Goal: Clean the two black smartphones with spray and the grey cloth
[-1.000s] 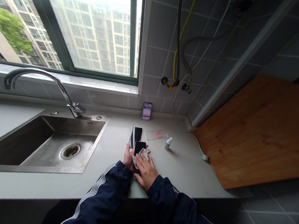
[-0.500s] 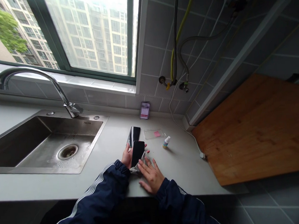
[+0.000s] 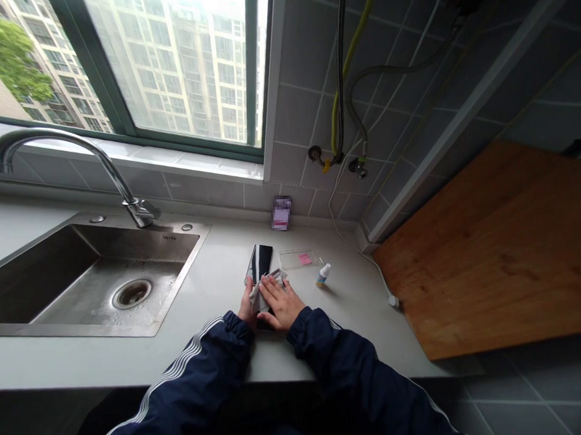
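Note:
My left hand (image 3: 247,305) grips a black phone (image 3: 265,324) from its left side and beneath, over the counter. A grey cloth (image 3: 259,299) lies across the upper part of the phone. Pressed flat on that cloth is my right hand (image 3: 281,303), its fingers stretched toward the phone's top end. Most of the screen is hidden under cloth and palm. Just beyond, a second dark phone (image 3: 260,260) rests on the counter. A clear flat case (image 3: 293,259) with a pink patch and a small white spray bottle (image 3: 323,275) are to the right.
A steel sink (image 3: 177,285) with a tall tap (image 3: 117,178) is at the left. A phone-like object with a blurred screen (image 3: 281,213) leans against the back wall. A wooden board (image 3: 497,252) and a white cable (image 3: 371,262) bound the right side of the counter (image 3: 200,352).
My right hand has moved up and left with the cloth, from the phone's lower edge onto its upper screen. My left hand still holds the phone.

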`<state>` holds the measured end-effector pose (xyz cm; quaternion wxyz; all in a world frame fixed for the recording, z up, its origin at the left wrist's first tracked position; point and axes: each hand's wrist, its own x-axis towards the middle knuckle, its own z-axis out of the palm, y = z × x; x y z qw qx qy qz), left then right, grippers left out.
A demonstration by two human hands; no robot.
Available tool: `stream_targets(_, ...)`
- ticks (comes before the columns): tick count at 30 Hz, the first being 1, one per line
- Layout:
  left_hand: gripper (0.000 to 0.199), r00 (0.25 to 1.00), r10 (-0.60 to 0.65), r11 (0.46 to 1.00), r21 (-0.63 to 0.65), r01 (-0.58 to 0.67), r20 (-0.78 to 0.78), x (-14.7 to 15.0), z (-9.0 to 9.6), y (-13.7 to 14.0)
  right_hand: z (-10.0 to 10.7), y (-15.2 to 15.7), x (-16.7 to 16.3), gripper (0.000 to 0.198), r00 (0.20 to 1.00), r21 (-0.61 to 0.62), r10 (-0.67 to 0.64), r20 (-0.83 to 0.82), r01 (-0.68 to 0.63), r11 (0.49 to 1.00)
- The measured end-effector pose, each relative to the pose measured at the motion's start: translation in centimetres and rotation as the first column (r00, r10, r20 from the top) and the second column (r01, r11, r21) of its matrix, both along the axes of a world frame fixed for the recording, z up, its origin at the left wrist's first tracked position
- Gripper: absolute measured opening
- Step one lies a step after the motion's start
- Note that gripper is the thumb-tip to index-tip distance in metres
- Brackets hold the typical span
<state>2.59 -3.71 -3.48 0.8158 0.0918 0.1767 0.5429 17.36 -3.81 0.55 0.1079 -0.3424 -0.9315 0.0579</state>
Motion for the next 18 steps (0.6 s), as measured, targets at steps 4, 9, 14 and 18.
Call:
stream_targets(4, 0.066, 0.990, 0.135, 0.990, -0.031, -0.136, -0.046, 0.6, -0.7, 0.8, 0.8, 1.7, -0.8, 0.072, 0.993, 0.009, -0.120, -0.023, 0.120, 0.993)
stream_targets(9, 0.066, 0.981, 0.179, 0.982, -0.042, -0.183, -0.079, 0.5, -0.6, 0.8, 0.6, 0.3, -1.2, 0.071, 0.980, -0.003, -0.195, -0.026, 0.195, 0.981)
stream_targets(14, 0.089, 0.999, 0.041, 0.998, 0.047, -0.041, 0.003, -0.3, 0.2, -0.4, 0.4, -4.9, -0.3, 0.071, 0.987, -0.041, -0.158, -0.043, 0.156, 0.987)
stream_targets(18, 0.096, 0.998, -0.060, 0.987, 0.153, 0.055, 0.033, -1.0, 0.2, -0.7, 0.2, -8.6, 0.5, 0.078, 0.994, -0.081, -0.078, -0.073, 0.072, 0.994)
